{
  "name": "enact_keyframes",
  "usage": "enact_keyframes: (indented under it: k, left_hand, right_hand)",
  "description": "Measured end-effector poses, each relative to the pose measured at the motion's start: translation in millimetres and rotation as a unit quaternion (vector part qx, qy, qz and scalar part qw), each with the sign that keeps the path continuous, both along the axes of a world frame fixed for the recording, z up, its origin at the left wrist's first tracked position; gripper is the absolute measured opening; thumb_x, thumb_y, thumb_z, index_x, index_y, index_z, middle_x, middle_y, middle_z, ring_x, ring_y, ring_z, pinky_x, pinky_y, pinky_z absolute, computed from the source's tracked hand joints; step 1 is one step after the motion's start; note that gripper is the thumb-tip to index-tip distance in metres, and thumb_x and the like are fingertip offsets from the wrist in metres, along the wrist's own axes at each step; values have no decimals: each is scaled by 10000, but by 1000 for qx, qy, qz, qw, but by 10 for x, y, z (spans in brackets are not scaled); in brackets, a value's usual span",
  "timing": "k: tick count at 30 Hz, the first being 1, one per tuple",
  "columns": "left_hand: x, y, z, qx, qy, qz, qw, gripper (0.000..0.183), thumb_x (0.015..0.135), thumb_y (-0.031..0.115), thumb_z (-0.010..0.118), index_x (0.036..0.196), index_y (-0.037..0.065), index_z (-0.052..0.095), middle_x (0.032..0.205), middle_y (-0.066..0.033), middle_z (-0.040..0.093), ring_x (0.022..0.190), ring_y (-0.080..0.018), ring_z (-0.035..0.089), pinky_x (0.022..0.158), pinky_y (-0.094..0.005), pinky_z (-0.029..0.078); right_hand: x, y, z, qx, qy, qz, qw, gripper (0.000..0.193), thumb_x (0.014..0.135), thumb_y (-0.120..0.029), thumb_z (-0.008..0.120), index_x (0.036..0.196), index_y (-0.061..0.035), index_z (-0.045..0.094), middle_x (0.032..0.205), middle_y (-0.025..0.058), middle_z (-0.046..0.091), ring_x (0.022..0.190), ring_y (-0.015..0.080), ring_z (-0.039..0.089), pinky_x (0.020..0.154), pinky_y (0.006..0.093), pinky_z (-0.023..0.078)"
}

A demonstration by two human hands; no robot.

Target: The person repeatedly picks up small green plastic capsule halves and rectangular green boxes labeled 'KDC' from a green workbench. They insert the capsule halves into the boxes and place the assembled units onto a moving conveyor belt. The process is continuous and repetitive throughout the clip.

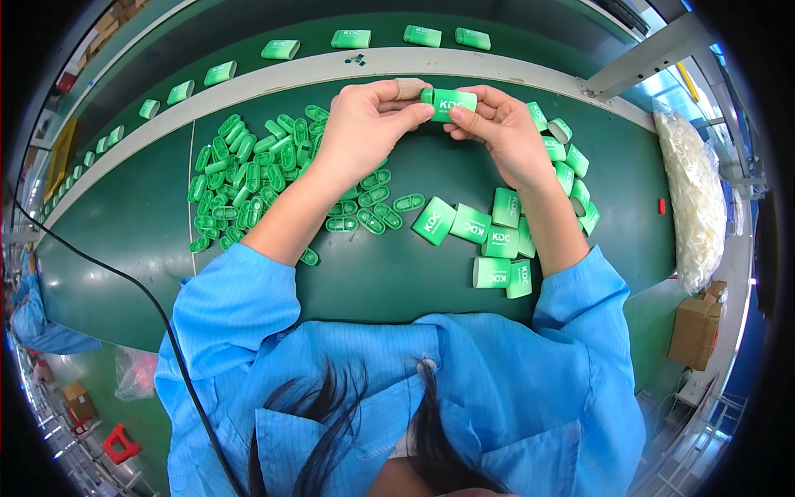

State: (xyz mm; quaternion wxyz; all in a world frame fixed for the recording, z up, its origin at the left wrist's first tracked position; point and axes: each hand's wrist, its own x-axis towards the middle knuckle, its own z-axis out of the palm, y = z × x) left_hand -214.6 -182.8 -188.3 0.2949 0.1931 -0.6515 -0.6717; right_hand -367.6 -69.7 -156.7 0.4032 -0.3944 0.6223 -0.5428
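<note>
Left hand [364,124] pinches darker green cap [426,96], right hand [501,132] grips white-lettered green case [455,99]

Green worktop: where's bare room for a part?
Worktop between its left edge and the cap pile; a black cable crosses the view. Right: between outer cases and clear bag, barring a small red piece. Crowded: the pile, and both sides of the right forearm, where cases cluster.

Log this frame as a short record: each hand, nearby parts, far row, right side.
Left hand: pinching a green cap at the held case's left end
Cap fit: cannot tell whether fully seated
Right hand: gripping the held case
Left pile: green oval pieces
Right group: loose green cases
Beyond white rail: spaced row of similar cases
Far right: clear bag of pale pieces, cardboard box
</note>
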Motion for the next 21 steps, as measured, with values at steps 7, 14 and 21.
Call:
enact_keyframes:
  k: [7,14,21]
  left_hand:
    - [30,18,37,-74,-26,17,997,308,798,81,677,1082,-28,627,921,-97,675,825,-120,646,763,-235,522]
    - [14,36,6,-45,22,9,999,317,798,87,679,1091,-21,625,949,-99,673,857,-121,641,795,-248,516]
    - [-21,58,-53,-11,56,3,998,332,841,87,631,1154,-15,586,981,-92,664,848,-126,637,797,-258,516]
  right_hand:
    - [18,20,3,-25,44,6,999,270,834,-69,645,1072,27,561,937,86,645,798,131,611,759,256,506]
    - [20,40,54,-41,63,5,997,288,812,-44,658,1067,39,553,921,99,649,798,139,625,754,253,510]
    - [44,31,68,-38,61,-4,997,269,829,-40,639,1070,45,557,935,105,645,804,142,628,757,259,524]
